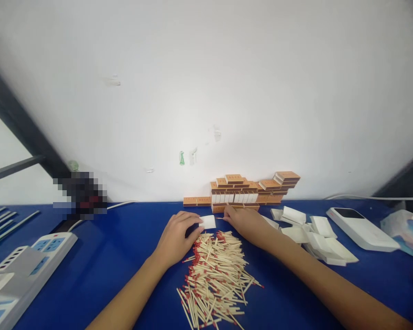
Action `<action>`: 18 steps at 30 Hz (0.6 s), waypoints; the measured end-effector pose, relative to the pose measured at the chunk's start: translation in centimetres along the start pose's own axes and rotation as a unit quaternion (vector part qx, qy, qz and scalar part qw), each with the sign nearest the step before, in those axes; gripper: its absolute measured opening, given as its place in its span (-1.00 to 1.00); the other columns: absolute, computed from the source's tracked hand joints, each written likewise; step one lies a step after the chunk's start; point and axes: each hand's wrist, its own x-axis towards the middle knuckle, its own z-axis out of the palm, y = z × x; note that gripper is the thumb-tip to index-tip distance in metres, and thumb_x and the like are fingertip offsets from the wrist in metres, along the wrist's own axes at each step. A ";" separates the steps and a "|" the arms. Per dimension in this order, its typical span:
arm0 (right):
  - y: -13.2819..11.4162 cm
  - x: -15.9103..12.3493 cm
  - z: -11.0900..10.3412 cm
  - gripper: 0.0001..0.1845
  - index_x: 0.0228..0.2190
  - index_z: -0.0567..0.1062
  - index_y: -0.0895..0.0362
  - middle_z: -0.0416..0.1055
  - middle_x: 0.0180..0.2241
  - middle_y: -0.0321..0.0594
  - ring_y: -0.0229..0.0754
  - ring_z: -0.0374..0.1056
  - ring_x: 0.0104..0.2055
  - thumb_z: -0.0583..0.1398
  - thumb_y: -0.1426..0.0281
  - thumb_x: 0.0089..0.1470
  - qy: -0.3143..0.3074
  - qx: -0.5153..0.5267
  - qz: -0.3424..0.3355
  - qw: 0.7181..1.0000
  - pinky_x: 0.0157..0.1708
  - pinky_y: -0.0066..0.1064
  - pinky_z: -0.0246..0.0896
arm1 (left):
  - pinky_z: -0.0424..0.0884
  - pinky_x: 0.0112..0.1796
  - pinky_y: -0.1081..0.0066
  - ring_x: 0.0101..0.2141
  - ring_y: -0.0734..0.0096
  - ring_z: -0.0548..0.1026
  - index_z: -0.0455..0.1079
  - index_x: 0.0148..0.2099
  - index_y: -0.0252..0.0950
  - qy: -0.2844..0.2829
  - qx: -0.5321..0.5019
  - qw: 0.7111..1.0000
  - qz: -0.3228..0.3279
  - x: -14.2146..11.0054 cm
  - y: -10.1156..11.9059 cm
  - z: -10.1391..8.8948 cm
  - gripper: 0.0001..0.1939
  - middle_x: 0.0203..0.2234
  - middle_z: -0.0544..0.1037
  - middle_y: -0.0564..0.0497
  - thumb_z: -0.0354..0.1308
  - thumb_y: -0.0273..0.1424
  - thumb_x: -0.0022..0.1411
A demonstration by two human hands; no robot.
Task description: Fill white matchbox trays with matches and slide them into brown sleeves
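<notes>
The landmark is the pile of matches (pixel 216 275), which lies on the blue table (pixel 99 270). Just beyond the far edge of the pile there is a small white tray (pixel 208 222). The left hand (pixel 177 236) is at the far left of the pile, and its fingers are grasping the left end of this tray. The right hand (pixel 244 220) is beyond the pile, to its right; its fingers are pinching one thin match (pixel 220 218), which points to the tray. Behind the pile, near the wall (pixel 206 91), the matchboxes (pixel 234 185) are stacked. To the right of the pile, more white trays (pixel 318 243) lie scattered, and farther right is a white device (pixel 363 231). Well to the left of the pile is a power strip (pixel 30 275).
</notes>
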 end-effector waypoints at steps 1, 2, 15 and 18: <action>0.0 -0.2 -0.1 -0.80 -0.10 0.43 0.17 0.62 -0.29 -0.06 0.01 0.57 -0.26 0.07 0.33 0.44 0.006 -0.003 -0.004 1.000 -0.40 -0.35 0.12 | 0.39 0.04 0.12 0.03 0.16 0.52 0.56 0.04 -0.14 -0.001 0.002 1.000 0.000 0.0 0.0 0.0 -0.81 -0.02 0.62 -0.04 0.20 -0.32 0.44; 0.0 -0.3 -0.3 -0.80 -0.11 0.42 0.17 0.62 -0.29 -0.08 0.00 0.57 -0.26 0.05 0.33 0.45 0.015 -0.005 -0.007 1.000 -0.39 -0.35 0.12 | 0.38 0.04 0.13 0.02 0.16 0.52 0.56 0.03 -0.15 -0.001 0.003 1.000 0.000 0.0 0.0 0.0 -0.82 -0.02 0.63 -0.03 0.20 -0.32 0.44; -3.6 0.3 -1.3 -0.72 -0.02 0.38 0.17 0.63 -0.24 -0.03 0.04 0.59 -0.20 -0.01 0.26 0.47 -0.011 -0.033 -0.033 0.999 -0.36 -0.35 0.21 | 0.38 0.05 0.16 0.01 0.18 0.51 0.48 0.14 -0.15 0.001 0.010 1.000 0.009 0.0 -0.2 0.2 -0.73 -0.01 0.62 -0.01 0.23 -0.29 0.43; -4.1 0.5 -1.6 -0.70 -0.02 0.38 0.19 0.62 -0.24 0.02 0.07 0.58 -0.18 0.00 0.26 0.47 -0.028 -0.033 -0.042 0.998 -0.34 -0.34 0.23 | 0.37 0.08 0.13 0.01 0.17 0.52 0.31 0.31 -0.16 0.011 0.007 1.000 -0.015 0.0 -0.4 0.3 -0.50 -0.01 0.62 -0.03 0.27 -0.29 0.40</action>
